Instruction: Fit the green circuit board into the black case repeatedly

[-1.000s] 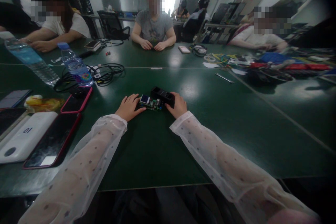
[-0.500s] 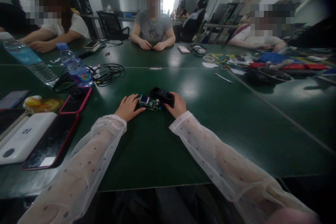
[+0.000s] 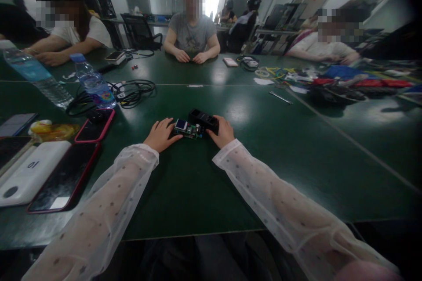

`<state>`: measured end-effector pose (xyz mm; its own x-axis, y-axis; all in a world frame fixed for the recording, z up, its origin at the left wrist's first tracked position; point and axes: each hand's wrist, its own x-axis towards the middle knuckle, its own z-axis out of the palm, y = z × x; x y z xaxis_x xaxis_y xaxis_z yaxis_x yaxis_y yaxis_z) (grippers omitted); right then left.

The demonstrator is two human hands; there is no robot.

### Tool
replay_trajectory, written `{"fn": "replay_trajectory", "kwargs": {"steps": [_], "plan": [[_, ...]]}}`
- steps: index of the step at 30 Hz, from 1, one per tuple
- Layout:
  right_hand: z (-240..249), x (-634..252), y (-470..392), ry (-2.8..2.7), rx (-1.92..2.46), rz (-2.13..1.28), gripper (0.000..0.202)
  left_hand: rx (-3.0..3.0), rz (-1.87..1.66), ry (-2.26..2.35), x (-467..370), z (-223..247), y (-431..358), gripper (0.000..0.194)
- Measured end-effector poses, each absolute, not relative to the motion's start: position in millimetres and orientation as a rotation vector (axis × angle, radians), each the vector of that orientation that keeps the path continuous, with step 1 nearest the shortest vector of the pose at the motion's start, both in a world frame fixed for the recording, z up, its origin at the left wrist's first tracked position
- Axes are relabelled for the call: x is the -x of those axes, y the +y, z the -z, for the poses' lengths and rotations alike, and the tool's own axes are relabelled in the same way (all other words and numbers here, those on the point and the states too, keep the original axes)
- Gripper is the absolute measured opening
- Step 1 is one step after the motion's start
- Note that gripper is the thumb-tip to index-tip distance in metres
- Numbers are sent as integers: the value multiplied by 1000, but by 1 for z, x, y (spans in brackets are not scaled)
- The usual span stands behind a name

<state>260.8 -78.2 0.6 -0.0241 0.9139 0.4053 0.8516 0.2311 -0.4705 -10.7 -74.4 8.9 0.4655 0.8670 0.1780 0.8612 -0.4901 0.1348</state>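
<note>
A small green circuit board (image 3: 189, 130) with a little screen lies on the dark green table (image 3: 184, 193). My left hand (image 3: 162, 135) rests flat at the board's left end, fingers spread, the fingertips touching or very near it. Behind the board and to its right is a black rectangular casing (image 3: 203, 118), set at a slant. My right hand (image 3: 222, 131) has its thumb and fingers around the casing's right end. The board's right end meets or overlaps the casing's near side; which of the two cannot be told.
Two water bottles (image 3: 94, 81) and coiled black cables (image 3: 138, 92) stand to the left. Phones (image 3: 66, 175) and a white power bank (image 3: 33, 171) lie at the near left. A wrench (image 3: 280, 98) and cable clutter (image 3: 349, 83) are at right. Persons sit across the table.
</note>
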Motion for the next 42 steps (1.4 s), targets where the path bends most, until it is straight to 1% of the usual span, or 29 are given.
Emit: {"fn": "replay_trajectory", "kwargs": {"steps": [11, 30, 42], "plan": [[0, -261, -78, -1883, 1606, -122, 56, -2656, -299, 1557, 11, -9, -73, 69], [-3, -261, -79, -1883, 1646, -147, 58, -2657, -327, 1558, 11, -9, -73, 67], [0, -262, -76, -1838, 1539, -142, 53, -2662, -348, 1543, 12, -8, -74, 67]]}}
